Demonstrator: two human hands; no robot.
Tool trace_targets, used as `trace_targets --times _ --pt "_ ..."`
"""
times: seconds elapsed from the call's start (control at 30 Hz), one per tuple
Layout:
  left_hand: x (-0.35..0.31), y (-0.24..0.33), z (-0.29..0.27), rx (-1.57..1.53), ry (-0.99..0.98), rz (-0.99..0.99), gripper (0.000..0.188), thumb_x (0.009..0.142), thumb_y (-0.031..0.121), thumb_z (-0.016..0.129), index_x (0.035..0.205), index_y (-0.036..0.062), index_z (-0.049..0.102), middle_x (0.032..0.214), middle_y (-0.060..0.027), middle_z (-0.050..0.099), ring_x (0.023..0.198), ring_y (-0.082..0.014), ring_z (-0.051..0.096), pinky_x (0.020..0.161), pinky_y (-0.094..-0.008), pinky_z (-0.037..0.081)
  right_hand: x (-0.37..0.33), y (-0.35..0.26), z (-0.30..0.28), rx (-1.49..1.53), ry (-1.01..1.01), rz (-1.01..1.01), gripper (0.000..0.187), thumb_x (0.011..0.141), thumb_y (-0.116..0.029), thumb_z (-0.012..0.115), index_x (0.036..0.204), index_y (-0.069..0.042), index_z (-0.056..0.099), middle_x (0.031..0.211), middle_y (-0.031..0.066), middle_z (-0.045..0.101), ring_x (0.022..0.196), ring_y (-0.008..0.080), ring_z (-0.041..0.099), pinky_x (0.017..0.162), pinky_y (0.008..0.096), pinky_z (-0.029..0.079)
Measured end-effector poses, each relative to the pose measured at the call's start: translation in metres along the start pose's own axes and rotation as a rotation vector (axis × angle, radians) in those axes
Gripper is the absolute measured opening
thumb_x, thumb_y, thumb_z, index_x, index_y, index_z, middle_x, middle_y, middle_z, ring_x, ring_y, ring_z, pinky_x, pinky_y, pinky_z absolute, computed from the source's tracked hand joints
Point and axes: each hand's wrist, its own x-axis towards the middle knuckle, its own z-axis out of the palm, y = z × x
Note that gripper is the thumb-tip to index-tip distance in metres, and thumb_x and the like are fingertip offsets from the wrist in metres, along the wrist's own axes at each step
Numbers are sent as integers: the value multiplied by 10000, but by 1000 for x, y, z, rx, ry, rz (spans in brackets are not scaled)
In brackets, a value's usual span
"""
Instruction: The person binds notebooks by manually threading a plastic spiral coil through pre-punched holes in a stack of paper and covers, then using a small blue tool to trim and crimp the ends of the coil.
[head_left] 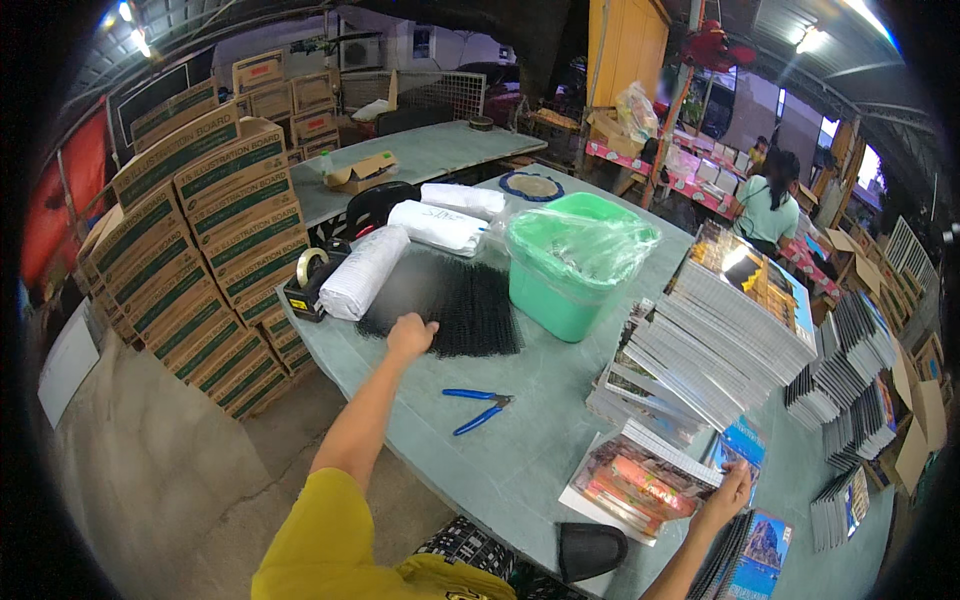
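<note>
Nearest to me, my right hand [733,487] is closed on the right-hand corner of a glossy paper booklet with a red-and-orange photo cover [630,482], which lies to the left of that hand. The booklet's pale long edge runs slantwise, from far left down to my right fingers. Just nearer than it sits a dark, rounded, block-like object [591,551], and beside my right wrist stand black-spined booklets with blue photo covers [757,560].

My hands are well apart. Between them, nearer to my left, lie small cutters with blue handles [474,408], spread open on the grey-green tabletop [540,400].

My left hand [410,338] rests at the near edge of a flat dark heap of thin black coils [470,315], the strands seeming to run away from me; whether its fingers pinch one I cannot tell. So the coils are at my left hand and the booklet at my right, with bare table between.

Beyond my right hand rises a tall stack of photo-covered booklets [715,335]; past the coils stand a mint-green plastic bin lined with clear film [560,295] and rolls in white plastic wrap [367,275]
</note>
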Motion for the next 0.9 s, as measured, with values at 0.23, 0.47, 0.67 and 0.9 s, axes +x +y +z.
trace_targets --times 0.23,0.47,0.67,0.9 --pt "14 12 -2 -72 290 189 408 841 322 482 933 -59 591 815 -282 625 784 -436 623 729 -487 506 12 -15 -32 -317 -218 17 166 882 -161 582 833 -2 581 780 45 553 746 119 483 678 276 397" --pt "-38 16 -40 -914 75 248 153 844 121 631 935 -1 611 721 -33 608 534 -69 552 442 -201 416 -30 -88 50 -740 -616 -747 395 680 -129 745 1052 -76 627 1066 136 608 958 315 565 820 396 451" --pt "-78 59 -96 -1360 -9 402 170 881 130 606 987 -3 608 683 3 553 549 -65 500 474 -190 396 -45 -42 38 -648 -629 -1059 342 743 -156 603 1082 -134 645 1073 96 608 926 245 587 801 326 467" --pt "-163 118 -59 -873 -745 629 209 902 152 568 1045 1 592 747 -17 597 614 -77 529 570 -212 445 -51 -53 41 -595 -661 -1003 272 743 -162 629 1002 -79 633 1021 92 607 932 255 572 807 370 442"
